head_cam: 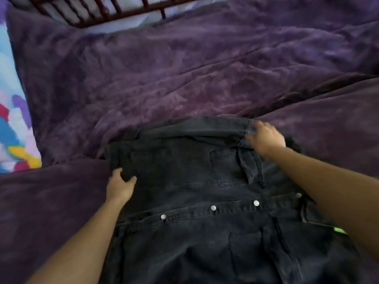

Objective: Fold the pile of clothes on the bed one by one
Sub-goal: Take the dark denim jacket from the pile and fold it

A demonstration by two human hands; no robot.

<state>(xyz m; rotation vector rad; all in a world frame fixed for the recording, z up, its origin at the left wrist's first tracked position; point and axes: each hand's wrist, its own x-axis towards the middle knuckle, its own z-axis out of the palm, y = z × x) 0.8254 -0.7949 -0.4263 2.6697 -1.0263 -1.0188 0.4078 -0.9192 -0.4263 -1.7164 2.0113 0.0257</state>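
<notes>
A black denim jacket with a row of silver snap buttons lies spread on the purple blanket, filling the lower middle of the head view. My left hand pinches the jacket's left edge between thumb and fingers. My right hand grips the far right part of the jacket, where a sleeve or flap is folded across the top. A chest pocket shows near the right hand. The jacket's lower part runs out of the frame.
A colourful patterned pillow lies at the left edge. A dark wooden slatted headboard stands at the far top left. A small bright green item peeks out under my right forearm.
</notes>
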